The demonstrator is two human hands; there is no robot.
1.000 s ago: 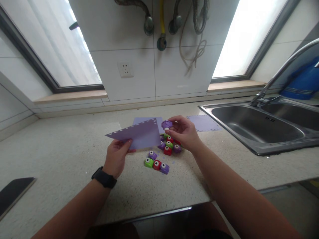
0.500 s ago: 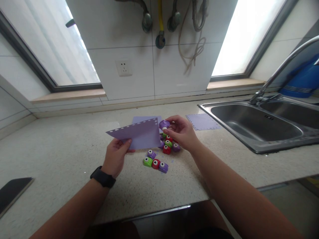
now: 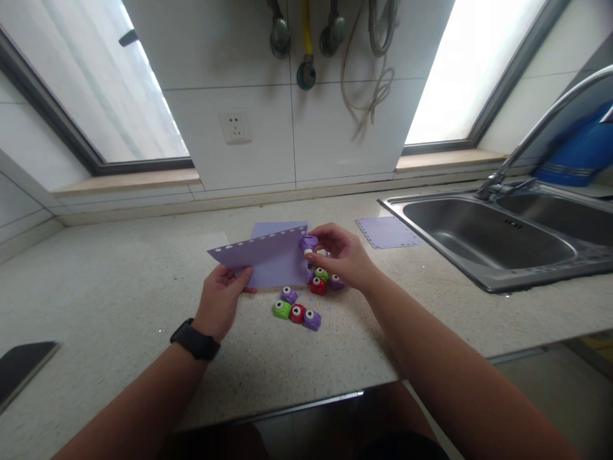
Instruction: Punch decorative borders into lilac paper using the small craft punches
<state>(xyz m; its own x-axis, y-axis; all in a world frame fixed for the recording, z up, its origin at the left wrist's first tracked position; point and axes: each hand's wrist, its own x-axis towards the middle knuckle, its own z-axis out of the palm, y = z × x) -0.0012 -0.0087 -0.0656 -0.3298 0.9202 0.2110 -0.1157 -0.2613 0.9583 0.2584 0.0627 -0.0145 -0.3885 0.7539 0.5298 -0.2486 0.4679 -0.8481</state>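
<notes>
Between thumb and fingers, my left hand [image 3: 225, 295] grips a sheet of purple paper [image 3: 271, 262] by its lower left side, tilted above the counter. A row of punched shapes runs along the paper's upper edge. My right hand [image 3: 342, 255] pinches a purple craft punch [image 3: 308, 244] at the paper's right edge; whether the paper sits in its slot I cannot tell. Below lie several more craft punches, among them a green punch [image 3: 281, 310], a red punch [image 3: 297, 313] and a purple punch [image 3: 312, 319]. Others, partly hidden, sit under my right hand, including a red punch [image 3: 318, 285].
Behind the held sheet lies another purple sheet [image 3: 278, 229]. A purple sheet with punched edges [image 3: 387, 232] rests beside the steel sink [image 3: 483, 281]. A dark flat object [image 3: 26, 367] lies at the counter's left. Small paper bits are scattered near the punches.
My right hand has brought the purple craft punch leftward, from beside the paper to its right edge. The left hand still holds the paper, nearly unmoved.
</notes>
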